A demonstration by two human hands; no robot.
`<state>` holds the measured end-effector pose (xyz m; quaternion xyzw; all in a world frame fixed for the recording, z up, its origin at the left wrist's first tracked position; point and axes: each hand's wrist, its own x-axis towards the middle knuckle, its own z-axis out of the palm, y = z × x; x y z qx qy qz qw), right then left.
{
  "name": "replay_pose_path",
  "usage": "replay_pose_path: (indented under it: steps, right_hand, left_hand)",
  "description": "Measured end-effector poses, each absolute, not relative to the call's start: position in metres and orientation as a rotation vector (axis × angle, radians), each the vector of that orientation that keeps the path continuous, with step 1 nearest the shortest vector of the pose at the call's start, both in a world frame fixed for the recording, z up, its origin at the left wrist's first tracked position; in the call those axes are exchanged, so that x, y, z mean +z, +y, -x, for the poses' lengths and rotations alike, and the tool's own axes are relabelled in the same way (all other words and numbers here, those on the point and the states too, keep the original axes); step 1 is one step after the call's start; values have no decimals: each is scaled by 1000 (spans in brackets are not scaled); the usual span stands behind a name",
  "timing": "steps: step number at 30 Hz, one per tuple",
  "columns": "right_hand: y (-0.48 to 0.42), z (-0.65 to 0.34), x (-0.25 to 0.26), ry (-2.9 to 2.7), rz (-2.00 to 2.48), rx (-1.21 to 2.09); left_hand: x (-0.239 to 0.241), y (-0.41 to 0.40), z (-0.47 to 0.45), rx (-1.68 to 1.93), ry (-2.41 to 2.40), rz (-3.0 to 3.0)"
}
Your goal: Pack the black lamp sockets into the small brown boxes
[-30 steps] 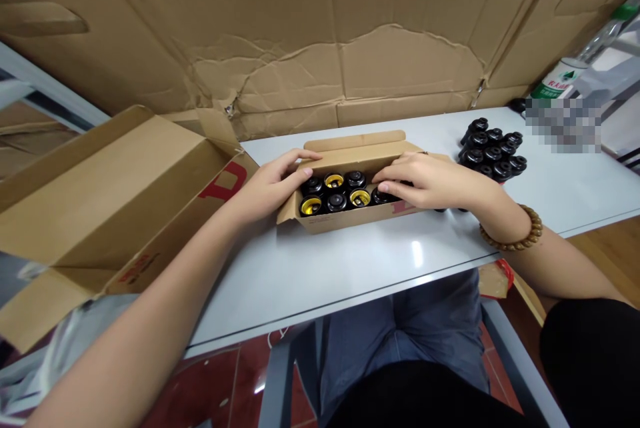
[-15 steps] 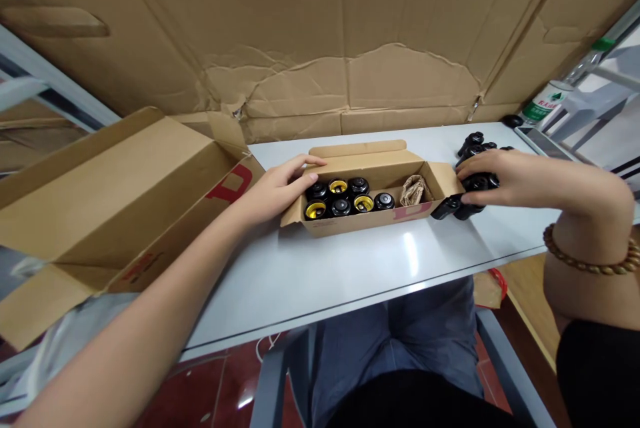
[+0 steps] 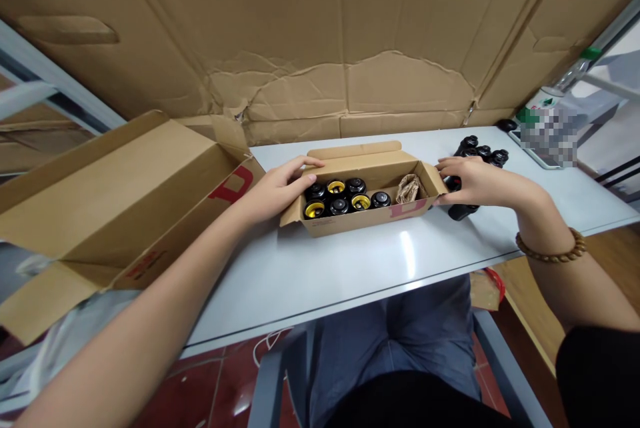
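A small open cardboard box (image 3: pixel 350 220) sits on the table between my hands. Its left part holds two rows of black round-ended pieces (image 3: pixel 355 186), some showing yellow inside. Crumpled brown paper (image 3: pixel 409 189) fills part of its right half. My left hand (image 3: pixel 290 187) is closed on the box's left end, thumb and fingers over the rim. At the opposite end, my right hand (image 3: pixel 463 180) has its fingertips and thumb on the end flap (image 3: pixel 432 179). Black cylindrical pieces (image 3: pixel 463 212) lie behind and below that hand, which partly hides them.
A larger open cardboard box (image 3: pixel 150 195) lies on its side at the left. Tall cardboard (image 3: pixel 345 28) stands behind the white table (image 3: pixel 310 288). A green-capped bottle (image 3: pixel 575 75) and a flat tray-like object (image 3: pixel 537 153) are at the right.
My right hand has moved left from over the black pieces to the small box's end flap, which has swung inward a little. My left hand keeps its place.
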<state>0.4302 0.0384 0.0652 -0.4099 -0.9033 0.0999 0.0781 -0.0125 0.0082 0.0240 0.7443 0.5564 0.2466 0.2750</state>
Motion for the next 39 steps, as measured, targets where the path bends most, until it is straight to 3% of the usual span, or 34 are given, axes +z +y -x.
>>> replay_pose_path:
  steps: [17, 39]
  right_hand:
    - [58, -429, 51, -2609, 1437, 398]
    - [54, -438, 74, -2489, 1557, 351]
  left_hand:
    - [26, 10, 14, 645, 1526, -1989]
    - [26, 10, 16, 661, 1520, -1981]
